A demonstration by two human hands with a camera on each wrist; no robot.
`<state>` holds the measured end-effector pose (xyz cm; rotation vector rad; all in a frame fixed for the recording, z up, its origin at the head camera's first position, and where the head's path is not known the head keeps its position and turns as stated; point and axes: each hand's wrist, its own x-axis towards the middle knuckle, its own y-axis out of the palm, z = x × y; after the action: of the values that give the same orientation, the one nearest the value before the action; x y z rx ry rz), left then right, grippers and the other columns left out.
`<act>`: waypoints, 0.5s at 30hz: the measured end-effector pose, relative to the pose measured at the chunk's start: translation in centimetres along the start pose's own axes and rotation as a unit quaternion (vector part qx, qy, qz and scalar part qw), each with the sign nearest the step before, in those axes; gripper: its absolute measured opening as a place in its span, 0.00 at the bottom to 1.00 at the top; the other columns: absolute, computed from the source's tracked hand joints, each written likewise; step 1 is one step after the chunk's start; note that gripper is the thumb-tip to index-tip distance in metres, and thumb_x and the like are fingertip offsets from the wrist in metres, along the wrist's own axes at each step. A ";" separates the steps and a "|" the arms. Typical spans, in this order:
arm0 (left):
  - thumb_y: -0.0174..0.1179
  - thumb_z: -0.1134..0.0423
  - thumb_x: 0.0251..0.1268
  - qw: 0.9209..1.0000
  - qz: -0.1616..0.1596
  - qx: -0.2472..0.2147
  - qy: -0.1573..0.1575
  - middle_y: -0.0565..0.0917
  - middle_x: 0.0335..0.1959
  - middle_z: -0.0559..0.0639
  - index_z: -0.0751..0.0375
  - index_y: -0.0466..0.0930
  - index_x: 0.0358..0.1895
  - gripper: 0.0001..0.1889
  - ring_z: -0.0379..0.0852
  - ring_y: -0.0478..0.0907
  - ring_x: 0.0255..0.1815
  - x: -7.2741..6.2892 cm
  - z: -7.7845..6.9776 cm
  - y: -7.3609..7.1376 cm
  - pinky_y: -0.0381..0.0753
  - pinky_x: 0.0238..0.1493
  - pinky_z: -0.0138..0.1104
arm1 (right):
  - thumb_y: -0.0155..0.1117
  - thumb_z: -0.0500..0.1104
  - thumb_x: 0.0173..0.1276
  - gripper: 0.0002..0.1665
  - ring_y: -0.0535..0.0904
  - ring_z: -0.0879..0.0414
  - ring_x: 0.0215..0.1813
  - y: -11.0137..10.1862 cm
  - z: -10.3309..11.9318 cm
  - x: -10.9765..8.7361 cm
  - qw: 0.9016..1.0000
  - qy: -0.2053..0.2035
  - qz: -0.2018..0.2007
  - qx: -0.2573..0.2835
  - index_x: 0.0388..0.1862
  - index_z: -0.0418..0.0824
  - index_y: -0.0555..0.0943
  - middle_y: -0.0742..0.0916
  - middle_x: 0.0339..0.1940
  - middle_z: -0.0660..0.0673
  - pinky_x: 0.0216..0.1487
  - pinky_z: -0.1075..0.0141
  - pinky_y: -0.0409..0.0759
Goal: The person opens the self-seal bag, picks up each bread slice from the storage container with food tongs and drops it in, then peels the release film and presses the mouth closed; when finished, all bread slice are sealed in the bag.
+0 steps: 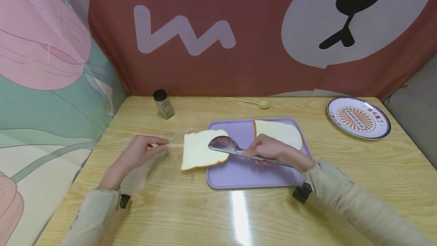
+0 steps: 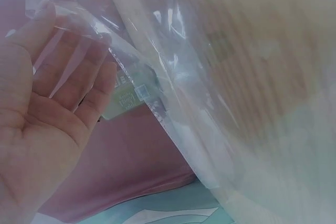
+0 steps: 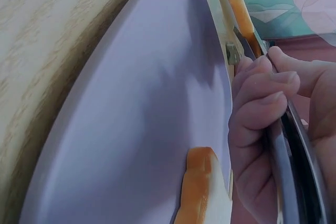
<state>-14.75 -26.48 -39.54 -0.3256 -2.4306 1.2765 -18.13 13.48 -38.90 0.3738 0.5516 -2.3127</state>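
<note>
My right hand [image 1: 269, 149] grips a pair of metal tongs [image 1: 225, 144], its fingers curled round the handles. The broad end of the tongs clamps a white bread slice [image 1: 201, 149] with a brown crust, which overlaps the left edge of the purple tray [image 1: 235, 179]. To the left, my left hand [image 1: 138, 153] pinches the edge of a clear plastic bag [image 2: 184, 72] between thumb and fingertips. The bag hangs below that hand and reaches toward the slice. A second bread slice [image 1: 281, 134] lies on the tray, partly hidden by my right hand.
A seasoning jar with a black lid [image 1: 164, 104] stands at the back left. Near the back edge lies a pale yellow spoon [image 1: 263, 104]. At the back right is a patterned plate [image 1: 358, 119]. A printed cloth [image 1: 252, 67] hangs behind the wooden table [image 1: 170, 212].
</note>
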 end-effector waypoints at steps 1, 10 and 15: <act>0.67 0.67 0.59 1.000 0.001 0.001 -0.001 0.88 0.37 0.52 0.63 0.88 0.41 0.08 0.49 0.84 0.40 0.0 0.0 0.0 0.82 0.35 0.40 | 0.62 0.42 0.66 0.20 0.63 0.61 0.11 0.1 0.0 0.1 1.000 -0.001 0.000 -0.002 0.26 0.23 0.80 0.75 0.09 0.50 0.13 0.71 0.63; 0.67 0.67 0.59 1.000 0.003 0.014 0.008 0.88 0.37 0.52 0.63 0.88 0.41 0.08 0.47 0.83 0.39 0.0 -0.3 -0.6 0.81 0.37 0.44 | 0.64 0.43 0.65 0.19 0.64 0.62 0.11 0.4 0.2 0.8 1.000 0.001 -0.016 -0.017 0.25 0.26 0.81 0.75 0.09 0.50 0.14 0.71 0.64; 0.66 0.67 0.60 1.000 0.005 0.012 0.008 0.88 0.38 0.53 0.64 0.87 0.42 0.08 0.48 0.83 0.40 0.2 -0.3 -0.8 0.81 0.37 0.46 | 0.63 0.41 0.65 0.19 0.63 0.61 0.11 0.1 0.2 0.9 1.000 -0.004 -0.027 -0.012 0.25 0.23 0.80 0.74 0.08 0.50 0.14 0.70 0.63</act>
<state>-14.76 -26.62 -38.65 -0.3403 -2.4021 1.3005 -18.67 12.77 -39.13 0.3419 0.5913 -2.3571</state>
